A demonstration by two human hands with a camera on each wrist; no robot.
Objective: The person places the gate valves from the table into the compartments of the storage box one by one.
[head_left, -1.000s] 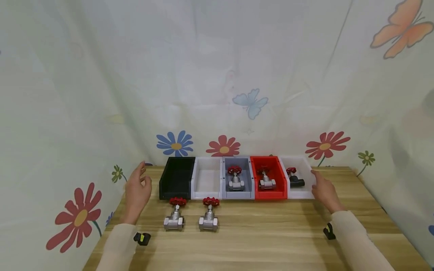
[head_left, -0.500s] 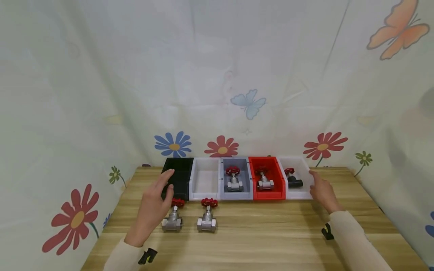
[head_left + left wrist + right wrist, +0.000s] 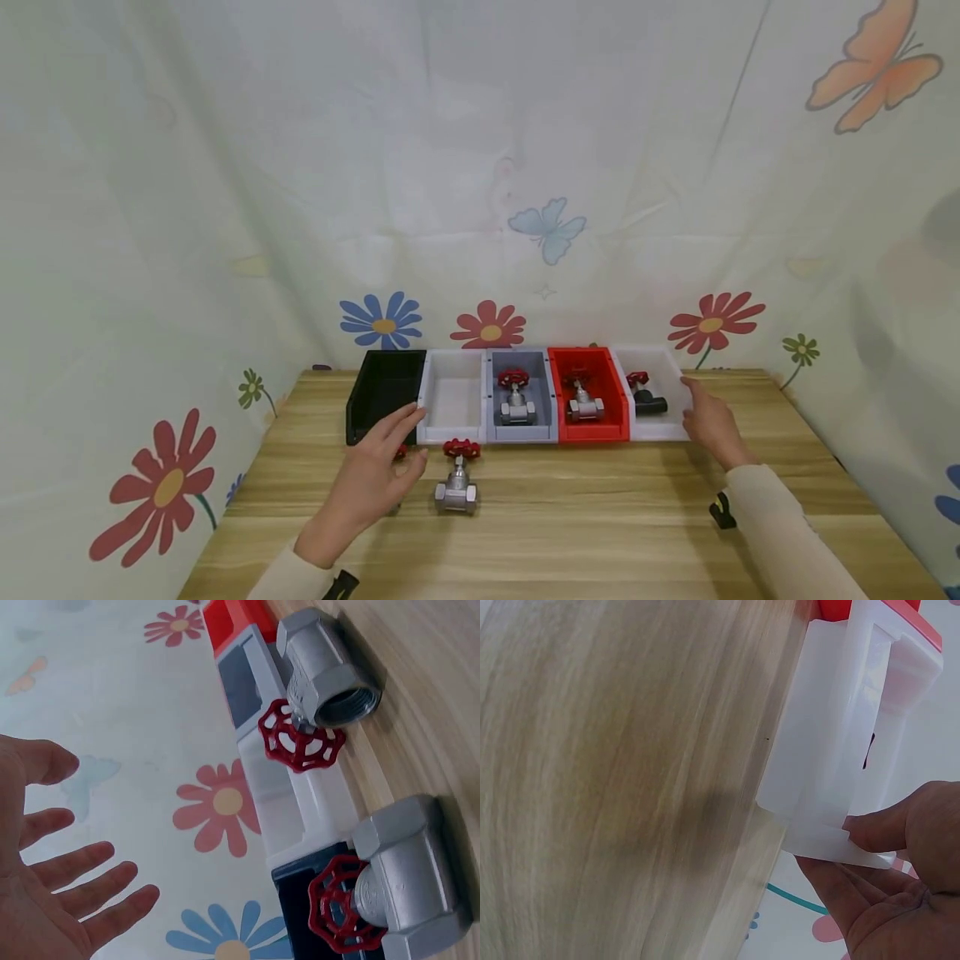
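My left hand [image 3: 375, 475], fingers extended and thumb apart, hovers over the left gate valve [image 3: 405, 889] and hides most of it in the head view. To its right a second gate valve [image 3: 456, 490], steel with a red handwheel, stands on the table. In the left wrist view the left hand [image 3: 56, 877] holds nothing. My right hand [image 3: 716, 423] pinches the side wall of the rightmost white bin [image 3: 662, 431]; the right wrist view shows the thumb inside that wall and fingers outside. A black fitting [image 3: 651, 404] with a red handwheel lies in this bin.
Joined in a row with it are a black bin [image 3: 381, 375], another white bin [image 3: 453, 435], a grey bin [image 3: 522, 434] and a red bin [image 3: 596, 433]. Grey and red each hold a steel valve. A printed curtain [image 3: 450, 167] hangs behind the wooden table [image 3: 570, 533].
My left hand has moved rightward from beside the black bin to over the left gate valve. The right hand keeps its place on the rightmost white bin.
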